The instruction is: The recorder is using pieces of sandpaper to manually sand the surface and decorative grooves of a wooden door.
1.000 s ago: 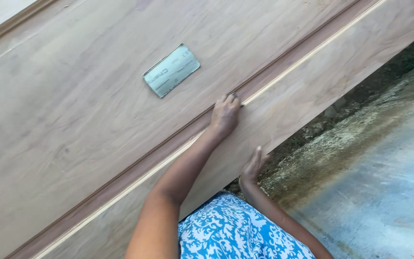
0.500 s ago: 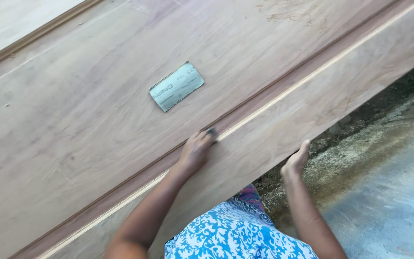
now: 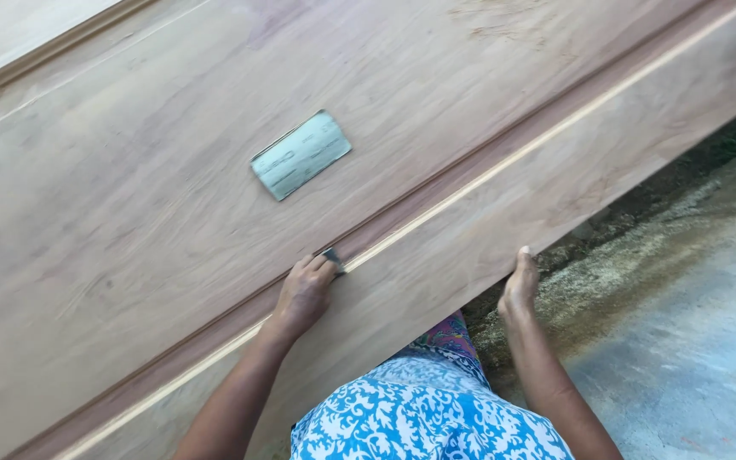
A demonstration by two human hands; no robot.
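A large wooden door panel [image 3: 155,221] lies slanted across the view, with a moulded groove running along its near side. My left hand [image 3: 304,294] presses a small folded piece of sandpaper [image 3: 332,258] into that groove. My right hand [image 3: 521,285] grips the panel's near edge, fingers up against the wood. A second, pale green folded sheet of sandpaper [image 3: 301,155] lies loose on the flat middle of the panel, beyond my left hand.
Bare concrete floor [image 3: 692,341] with dirt and dust lies at the right, below the panel's edge. My blue and white patterned clothing [image 3: 419,417] fills the bottom centre. Another pale board [image 3: 19,34] sits at the top left.
My left hand has slid back along the groove toward me, leftward and downward in the view. My right hand has shifted right along the panel's edge.
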